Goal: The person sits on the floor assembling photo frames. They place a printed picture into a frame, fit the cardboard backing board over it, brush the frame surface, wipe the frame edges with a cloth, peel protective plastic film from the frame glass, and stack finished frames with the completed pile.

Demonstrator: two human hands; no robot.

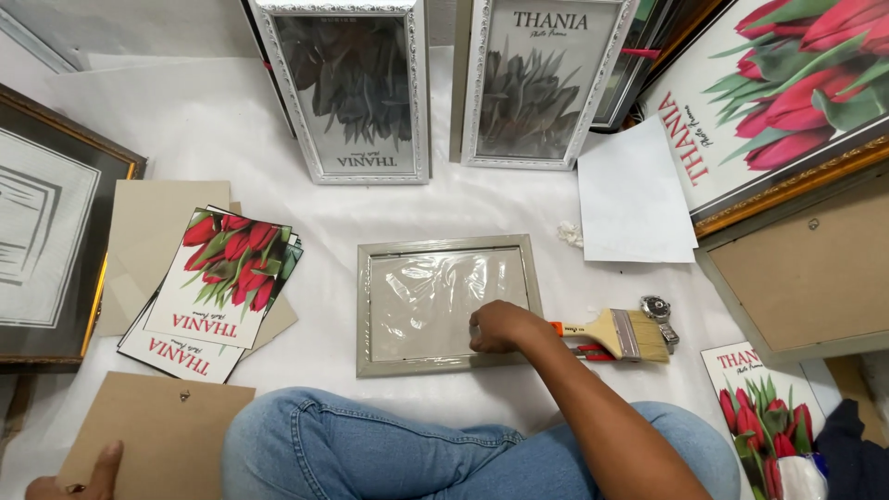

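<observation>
Left of the frame: a brown hardboard backing panel [162, 431] with a small hanger lies by the jeans-clad knee, and the left hand [79, 474] rests on its lower edge, thumb up, fingers hidden, so how far it is open I cannot tell
Further up on that side: a fanned stack of red tulip prints [218, 287] sits on beige card sheets
Frame: the pale grey-green rectangular picture frame [449, 306] lies flat on the white sheet, centre, with crinkled clear film in its opening
Progress: by my judgement the frame is not yet filled; no print or backing is in it
Right hand: the right hand [500, 326] is curled, fingertips pressing the frame's lower right inner edge, holding nothing
Right of the frame: a flat wooden-handled paintbrush [616, 333] lies just beside that hand
</observation>
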